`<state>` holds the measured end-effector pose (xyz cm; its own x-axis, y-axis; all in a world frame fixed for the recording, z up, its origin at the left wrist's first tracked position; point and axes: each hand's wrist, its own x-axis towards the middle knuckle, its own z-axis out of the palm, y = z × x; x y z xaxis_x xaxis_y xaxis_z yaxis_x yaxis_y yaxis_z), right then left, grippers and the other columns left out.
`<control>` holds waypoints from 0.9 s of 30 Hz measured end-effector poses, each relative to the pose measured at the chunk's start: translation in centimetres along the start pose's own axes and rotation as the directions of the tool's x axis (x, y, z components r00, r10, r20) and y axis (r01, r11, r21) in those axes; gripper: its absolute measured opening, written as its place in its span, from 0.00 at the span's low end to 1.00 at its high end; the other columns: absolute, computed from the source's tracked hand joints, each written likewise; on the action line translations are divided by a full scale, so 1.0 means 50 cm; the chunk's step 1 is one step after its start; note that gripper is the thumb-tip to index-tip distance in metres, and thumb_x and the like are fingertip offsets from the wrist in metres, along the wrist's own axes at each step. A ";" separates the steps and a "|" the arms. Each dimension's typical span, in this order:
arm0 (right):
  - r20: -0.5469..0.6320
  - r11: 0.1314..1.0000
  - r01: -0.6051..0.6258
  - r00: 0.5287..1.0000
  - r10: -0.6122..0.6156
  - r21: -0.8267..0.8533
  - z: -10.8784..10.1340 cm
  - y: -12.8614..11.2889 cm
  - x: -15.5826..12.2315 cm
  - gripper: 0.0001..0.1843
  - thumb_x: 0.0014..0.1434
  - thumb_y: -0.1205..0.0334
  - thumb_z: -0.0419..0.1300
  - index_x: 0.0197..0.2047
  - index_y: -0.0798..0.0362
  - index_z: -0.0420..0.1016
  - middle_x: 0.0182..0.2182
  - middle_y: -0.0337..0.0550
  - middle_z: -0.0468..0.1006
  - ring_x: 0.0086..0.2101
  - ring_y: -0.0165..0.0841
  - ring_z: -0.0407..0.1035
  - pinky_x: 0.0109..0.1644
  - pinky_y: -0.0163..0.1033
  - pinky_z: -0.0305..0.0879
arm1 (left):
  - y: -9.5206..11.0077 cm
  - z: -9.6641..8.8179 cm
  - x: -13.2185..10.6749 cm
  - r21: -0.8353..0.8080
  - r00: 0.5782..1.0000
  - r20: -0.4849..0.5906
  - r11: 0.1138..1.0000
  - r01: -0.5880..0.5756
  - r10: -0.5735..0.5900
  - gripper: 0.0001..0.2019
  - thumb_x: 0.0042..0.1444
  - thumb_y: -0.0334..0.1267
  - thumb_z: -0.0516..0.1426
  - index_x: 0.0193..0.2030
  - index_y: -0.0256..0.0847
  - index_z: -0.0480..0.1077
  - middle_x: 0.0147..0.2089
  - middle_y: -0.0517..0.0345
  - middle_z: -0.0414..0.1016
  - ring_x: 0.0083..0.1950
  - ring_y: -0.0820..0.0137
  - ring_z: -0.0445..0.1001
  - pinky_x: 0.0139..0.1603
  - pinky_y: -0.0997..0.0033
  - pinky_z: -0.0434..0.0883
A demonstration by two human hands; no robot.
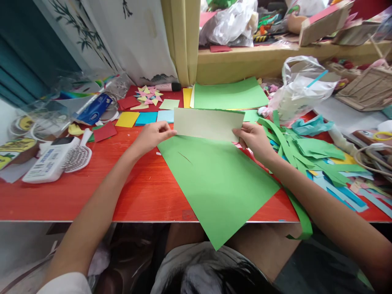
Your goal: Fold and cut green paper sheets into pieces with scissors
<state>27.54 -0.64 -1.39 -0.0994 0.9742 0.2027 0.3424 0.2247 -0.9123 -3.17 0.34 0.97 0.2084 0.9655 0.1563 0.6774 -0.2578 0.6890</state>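
Observation:
A pale cream strip of paper [208, 124] is held up lengthwise between my two hands, with a thin green edge showing along its top. My left hand [156, 134] pinches its lower left corner, and my right hand [249, 139] pinches the lower right end. Below it a large green sheet [220, 179] lies turned at an angle on the red table [147, 188], one corner jutting past the front edge. Whether the strip and the green sheet are joined I cannot tell. A thin dark mark crosses the sheet near its upper left.
Behind stands a stack of green paper [229, 94]. Small coloured squares [127, 119] lie back left, near a white hairbrush [79, 157]. Green offcuts [318, 149] and blue strips pile up on the right, beside a plastic bag with a cup [298, 96].

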 end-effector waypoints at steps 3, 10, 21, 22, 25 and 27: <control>0.033 0.989 -0.079 0.997 0.076 0.124 -0.003 0.001 0.004 0.15 0.52 0.61 0.58 0.20 0.50 0.56 0.13 0.30 0.51 0.15 0.24 0.45 0.21 0.35 0.41 | 0.013 0.009 -0.009 -0.007 0.917 0.380 0.992 -0.128 0.121 0.11 0.50 0.46 0.57 0.35 0.41 0.70 0.34 0.58 0.69 0.35 0.70 0.65 0.35 0.72 0.61; 0.159 0.968 -0.208 0.970 0.185 0.138 0.008 0.003 0.001 0.12 0.53 0.61 0.58 0.22 0.51 0.61 0.11 0.30 0.52 0.14 0.23 0.45 0.21 0.35 0.36 | 0.002 0.041 -0.009 0.089 0.814 0.556 0.962 -0.259 0.168 0.07 0.54 0.41 0.53 0.32 0.41 0.69 0.38 0.56 0.64 0.38 0.69 0.64 0.40 0.70 0.61; 0.233 0.980 -0.196 0.955 0.185 0.024 0.029 0.004 -0.011 0.07 0.54 0.61 0.57 0.26 0.54 0.66 0.09 0.28 0.56 0.13 0.22 0.47 0.21 0.34 0.40 | 0.015 0.035 -0.019 0.113 0.786 0.592 0.946 -0.303 0.181 0.05 0.56 0.35 0.48 0.30 0.40 0.61 0.36 0.56 0.61 0.36 0.69 0.63 0.38 0.70 0.61; 0.232 0.981 -0.195 0.955 0.185 0.021 0.028 0.005 -0.011 0.07 0.53 0.62 0.57 0.26 0.54 0.66 0.09 0.28 0.56 0.13 0.22 0.47 0.21 0.34 0.41 | 0.014 0.034 -0.018 0.111 0.784 0.594 0.947 -0.300 0.179 0.05 0.56 0.35 0.48 0.30 0.40 0.61 0.36 0.56 0.62 0.36 0.69 0.63 0.38 0.70 0.61; 0.234 0.981 -0.191 0.955 0.180 0.025 0.027 0.005 -0.011 0.08 0.54 0.63 0.57 0.25 0.54 0.64 0.09 0.28 0.56 0.13 0.22 0.47 0.21 0.33 0.41 | 0.016 0.030 -0.016 0.115 0.795 0.585 0.953 -0.279 0.163 0.05 0.56 0.36 0.48 0.32 0.41 0.61 0.36 0.56 0.64 0.36 0.69 0.63 0.37 0.71 0.60; 0.238 0.982 -0.188 0.955 0.176 0.030 0.026 0.005 -0.011 0.09 0.54 0.62 0.57 0.25 0.54 0.64 0.09 0.28 0.56 0.12 0.21 0.47 0.21 0.33 0.41 | 0.021 0.029 -0.016 0.122 0.814 0.562 0.959 -0.255 0.146 0.04 0.55 0.37 0.49 0.32 0.40 0.62 0.36 0.57 0.66 0.37 0.69 0.63 0.37 0.72 0.60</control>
<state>26.45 -1.16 -2.18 -0.2568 0.9651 -0.0515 0.3267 0.0366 -0.9444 -1.61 -0.74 0.53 0.6650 0.7272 -0.1704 0.6822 -0.4985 0.5349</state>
